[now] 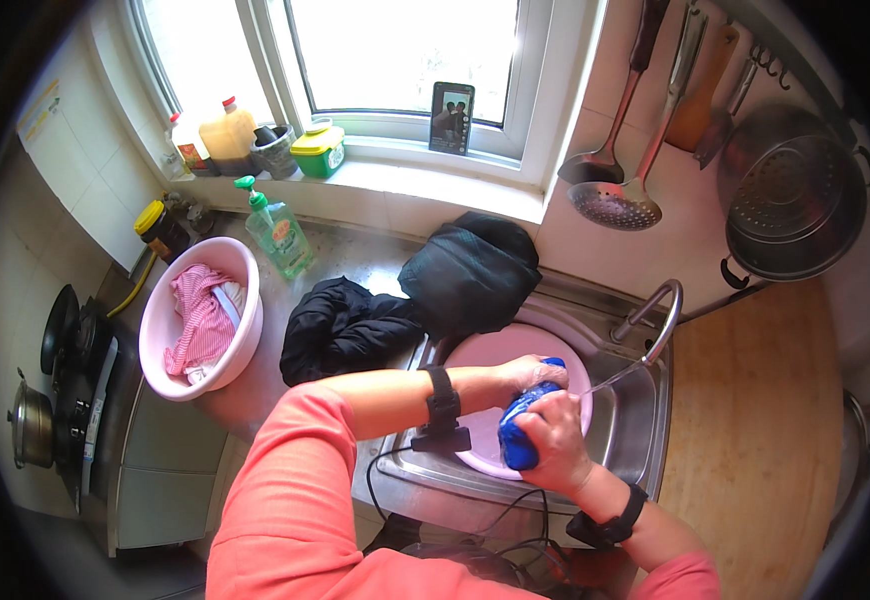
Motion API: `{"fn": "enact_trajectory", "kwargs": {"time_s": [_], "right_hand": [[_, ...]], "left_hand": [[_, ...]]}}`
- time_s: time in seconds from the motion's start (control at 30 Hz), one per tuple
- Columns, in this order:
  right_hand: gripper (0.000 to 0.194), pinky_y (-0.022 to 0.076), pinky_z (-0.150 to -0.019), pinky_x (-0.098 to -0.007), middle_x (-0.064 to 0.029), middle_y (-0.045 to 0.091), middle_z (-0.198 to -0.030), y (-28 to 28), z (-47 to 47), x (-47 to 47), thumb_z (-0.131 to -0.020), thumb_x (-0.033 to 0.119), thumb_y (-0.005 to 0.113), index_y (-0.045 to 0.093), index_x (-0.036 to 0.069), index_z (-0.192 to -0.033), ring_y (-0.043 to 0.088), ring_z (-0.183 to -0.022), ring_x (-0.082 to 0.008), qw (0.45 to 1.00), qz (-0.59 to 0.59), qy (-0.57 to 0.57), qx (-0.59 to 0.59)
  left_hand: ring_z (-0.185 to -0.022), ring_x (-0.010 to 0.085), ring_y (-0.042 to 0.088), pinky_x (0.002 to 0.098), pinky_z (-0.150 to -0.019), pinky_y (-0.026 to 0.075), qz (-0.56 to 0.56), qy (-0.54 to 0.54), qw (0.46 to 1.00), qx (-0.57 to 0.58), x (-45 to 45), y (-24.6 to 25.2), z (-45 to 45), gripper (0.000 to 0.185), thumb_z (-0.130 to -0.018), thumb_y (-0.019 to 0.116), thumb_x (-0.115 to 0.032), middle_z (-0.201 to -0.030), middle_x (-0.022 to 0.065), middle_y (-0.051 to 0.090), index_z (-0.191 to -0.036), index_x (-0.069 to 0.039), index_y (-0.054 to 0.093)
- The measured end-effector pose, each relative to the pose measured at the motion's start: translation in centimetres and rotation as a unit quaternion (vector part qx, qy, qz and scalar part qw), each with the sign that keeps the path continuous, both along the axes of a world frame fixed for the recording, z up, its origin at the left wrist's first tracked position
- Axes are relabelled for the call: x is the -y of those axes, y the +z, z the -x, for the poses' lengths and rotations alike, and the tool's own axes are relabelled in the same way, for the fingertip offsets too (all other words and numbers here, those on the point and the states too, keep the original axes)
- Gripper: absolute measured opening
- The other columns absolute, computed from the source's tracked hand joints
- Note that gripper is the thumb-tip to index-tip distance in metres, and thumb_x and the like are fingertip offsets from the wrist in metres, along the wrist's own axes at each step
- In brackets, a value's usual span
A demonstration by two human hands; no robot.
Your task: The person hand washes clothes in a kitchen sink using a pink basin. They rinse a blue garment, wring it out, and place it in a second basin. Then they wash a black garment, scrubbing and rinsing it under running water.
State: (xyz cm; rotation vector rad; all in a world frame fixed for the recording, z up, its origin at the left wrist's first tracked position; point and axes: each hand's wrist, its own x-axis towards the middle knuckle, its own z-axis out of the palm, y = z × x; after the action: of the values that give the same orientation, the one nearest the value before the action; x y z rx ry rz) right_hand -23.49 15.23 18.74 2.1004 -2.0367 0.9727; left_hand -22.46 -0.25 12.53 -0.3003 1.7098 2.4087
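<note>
Both my hands grip a wet, bunched blue cloth (519, 427) above a pink plastic basin (480, 352). My left hand (532, 375) is closed around its upper end, and part of the blue shows past the fingers. Lower down, my right hand (561, 435) clasps the cloth's other end. The basin sits in a stainless steel sink (633, 420). From the curved faucet (664, 322) a thin stream of water runs toward my hands. The basin's contents are partly hidden by my hands and forearm.
Black clothing (345, 326) and a dark checked cloth bundle (472, 274) lie beside the sink. A pink basin with striped laundry (202, 315) stands left, near a green pump bottle (279, 232). A phone (451, 118) leans on the window. Cables (543, 525) hang below my wrists.
</note>
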Motion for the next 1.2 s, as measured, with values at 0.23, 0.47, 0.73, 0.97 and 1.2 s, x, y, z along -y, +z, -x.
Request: {"fn": "enact_trajectory", "kwargs": {"time_s": [0.23,0.47,0.73,0.97,1.2], "right_hand": [[0.014,0.0367,-0.072,-0.0344,-0.0028,0.052,-0.078,-2.1,-1.9,0.8,-0.070,0.014,0.055,0.057,0.016,-0.084,0.051,-0.078,-0.0206,0.975,-0.128,0.090,-0.154],[0.010,0.0399,-0.075,-0.0345,-0.0053,0.054,-0.078,-5.1,-3.2,1.4,-0.076,0.014,0.051,0.055,0.012,-0.085,0.054,-0.080,-0.0213,0.965,-0.153,0.124,-0.173],[0.018,0.0440,-0.080,-0.0367,-0.0102,0.061,-0.086,-8.9,-4.4,2.0,-0.076,0.010,0.052,0.060,0.007,-0.091,0.060,-0.089,-0.0245,0.964,-0.173,0.109,-0.172],[0.018,0.0444,-0.080,-0.0350,-0.0134,0.062,-0.092,-9.9,-5.1,3.0,-0.079,0.011,0.052,0.061,0.008,-0.094,0.060,-0.092,-0.0251,0.967,-0.148,0.127,-0.165],[0.040,0.0408,-0.084,-0.0359,-0.0098,0.058,-0.106,-7.4,0.1,-2.4,-0.080,0.030,0.065,0.055,0.007,-0.111,0.054,-0.103,-0.0254,0.984,0.024,-0.065,0.162]], "left_hand": [[-0.067,0.0212,0.057,0.0363,-0.066,0.048,0.271,-0.111,0.955,0.048,-1.6,0.6,1.1,0.024,-0.066,0.069,-0.017,-0.072,0.0102,0.061,-0.087,-0.006,0.065],[-0.071,0.0264,0.061,0.0362,-0.071,0.049,0.377,-0.119,0.918,0.019,-3.2,-1.2,0.2,0.029,-0.066,0.071,-0.017,-0.075,0.0139,0.064,-0.091,-0.004,0.065],[-0.080,0.0283,0.063,0.0358,-0.076,0.049,0.392,-0.117,0.912,0.022,-3.7,-3.4,-0.5,0.033,-0.068,0.071,-0.017,-0.083,0.0154,0.066,-0.099,-0.005,0.065],[-0.085,0.0320,0.064,0.0387,-0.077,0.050,0.448,-0.098,0.889,0.006,-4.3,-4.0,-0.7,0.035,-0.065,0.072,-0.016,-0.086,0.0179,0.066,-0.098,-0.008,0.067],[-0.069,0.0211,0.063,0.0353,-0.065,0.053,0.041,0.308,0.947,0.083,1.5,-3.0,-6.2,0.017,-0.075,0.065,-0.017,-0.076,0.0101,0.063,-0.082,-0.002,0.063]]}}
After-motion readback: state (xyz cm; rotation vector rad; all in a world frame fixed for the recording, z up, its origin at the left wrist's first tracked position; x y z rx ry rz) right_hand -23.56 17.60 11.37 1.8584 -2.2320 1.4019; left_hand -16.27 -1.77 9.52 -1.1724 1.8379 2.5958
